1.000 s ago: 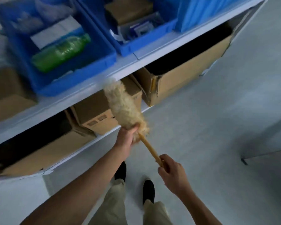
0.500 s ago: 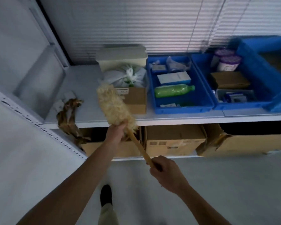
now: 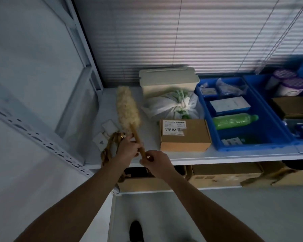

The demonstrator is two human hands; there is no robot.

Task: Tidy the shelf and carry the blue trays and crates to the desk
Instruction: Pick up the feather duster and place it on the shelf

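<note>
A fluffy cream duster (image 3: 127, 109) on a wooden handle lies tilted over the left end of the white shelf (image 3: 234, 155). My left hand (image 3: 128, 148) grips the handle just under the fluffy head. My right hand (image 3: 155, 163) grips the handle's lower end, close beside the left hand. A blue tray (image 3: 262, 123) sits on the shelf to the right, holding a green bottle (image 3: 234, 120), a white box and small packets. A second blue tray (image 3: 255, 80) with purple-lidded jars stands at the far right, partly cut off.
A cardboard box (image 3: 184, 135), a knotted white plastic bag (image 3: 171, 106) and a cream lidded container (image 3: 168, 79) stand left of the trays. A brown cord (image 3: 108, 151) and white plates lie at the shelf's left end. Cardboard boxes (image 3: 224, 175) fill the lower shelf. Blinds hang behind.
My view swung up and left from the floor to the shelf's left end. The duster moved onto the shelf top. My left hand slid from the fluffy head down onto the handle.
</note>
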